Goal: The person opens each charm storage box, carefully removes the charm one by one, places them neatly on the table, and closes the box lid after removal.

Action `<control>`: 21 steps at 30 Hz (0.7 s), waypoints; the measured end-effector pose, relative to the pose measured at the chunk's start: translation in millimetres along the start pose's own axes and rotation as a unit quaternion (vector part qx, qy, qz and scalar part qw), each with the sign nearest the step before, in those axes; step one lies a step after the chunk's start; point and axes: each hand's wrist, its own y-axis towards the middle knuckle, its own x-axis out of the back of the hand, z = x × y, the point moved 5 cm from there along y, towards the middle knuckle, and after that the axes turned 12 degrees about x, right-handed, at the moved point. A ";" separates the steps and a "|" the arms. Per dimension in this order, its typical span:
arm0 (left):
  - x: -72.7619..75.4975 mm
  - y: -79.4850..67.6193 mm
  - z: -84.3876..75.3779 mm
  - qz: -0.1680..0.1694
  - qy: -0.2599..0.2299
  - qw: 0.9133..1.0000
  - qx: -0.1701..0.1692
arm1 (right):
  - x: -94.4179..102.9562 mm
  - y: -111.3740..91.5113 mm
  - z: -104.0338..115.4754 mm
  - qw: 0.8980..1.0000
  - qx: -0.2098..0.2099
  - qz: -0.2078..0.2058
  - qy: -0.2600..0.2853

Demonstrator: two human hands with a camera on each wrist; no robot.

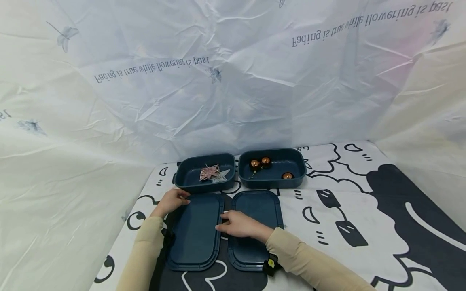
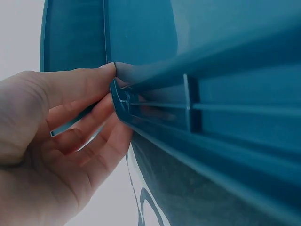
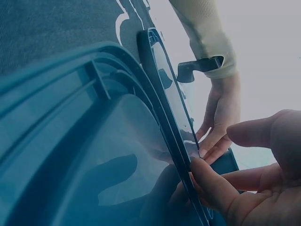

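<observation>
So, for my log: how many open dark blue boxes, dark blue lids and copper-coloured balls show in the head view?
Open dark blue boxes: 2
Dark blue lids: 2
Copper-coloured balls: 3
Total: 7

Our left arm (image 1: 138, 258) reaches forward, and our left hand (image 1: 173, 202) turns inward, thumb (image 2: 77, 86) and fingers set in a pinch. Our right arm (image 1: 316, 262) slants across from the right, our right hand (image 1: 238, 224) pointing leftward with its thumb and forefinger parted and fingers loosely bent. Cream sleeves (image 1: 151, 227) cover both forearms nearly to the wrists (image 1: 265, 233).
</observation>
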 end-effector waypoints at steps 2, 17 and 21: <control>0.6 -0.6 0.6 -0.001 -0.001 1.000 0.006 | -0.5 0.1 -0.8 1.000 -0.001 0.001 -0.006; 38.3 -0.7 19.6 -0.065 -0.107 0.991 0.040 | 26.3 -3.2 3.2 0.998 0.026 -0.047 0.042; 38.1 1.0 17.5 -0.043 -0.133 0.990 0.028 | 48.7 -6.1 7.7 0.996 0.047 -0.070 0.023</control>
